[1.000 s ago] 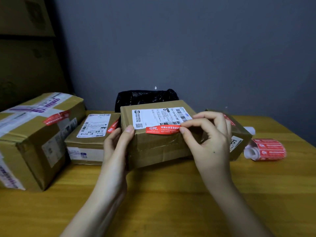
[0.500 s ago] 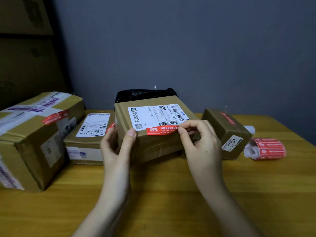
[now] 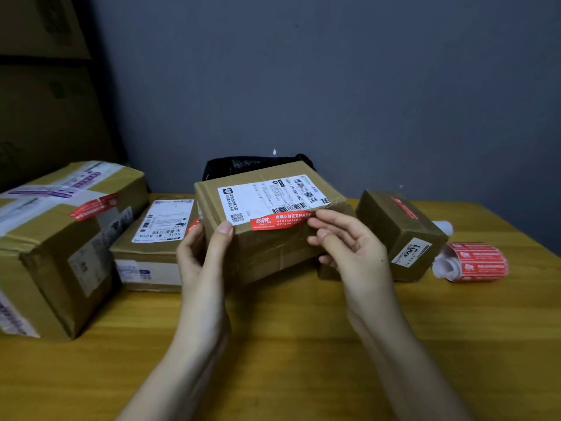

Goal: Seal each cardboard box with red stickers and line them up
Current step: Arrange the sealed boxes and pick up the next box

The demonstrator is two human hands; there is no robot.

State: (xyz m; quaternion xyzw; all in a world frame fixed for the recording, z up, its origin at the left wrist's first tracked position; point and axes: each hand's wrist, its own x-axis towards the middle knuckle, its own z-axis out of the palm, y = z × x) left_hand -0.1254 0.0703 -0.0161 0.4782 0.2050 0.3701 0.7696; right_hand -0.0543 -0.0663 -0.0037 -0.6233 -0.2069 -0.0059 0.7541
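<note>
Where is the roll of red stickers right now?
In the head view, the roll of red stickers lies on its side at the table's far right, just right of the small upright box, untouched.

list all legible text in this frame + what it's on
"15H-15P-103-260", roughly, some digits unsure: white shipping label on the held box.
"S01E- M1 A218", seen upside down: label on the flat box.
Red sticker on the held box: white Chinese characters, too blurred to read.
Small box's side label, large box's purple tape print, sticker roll: unreadable.
</note>
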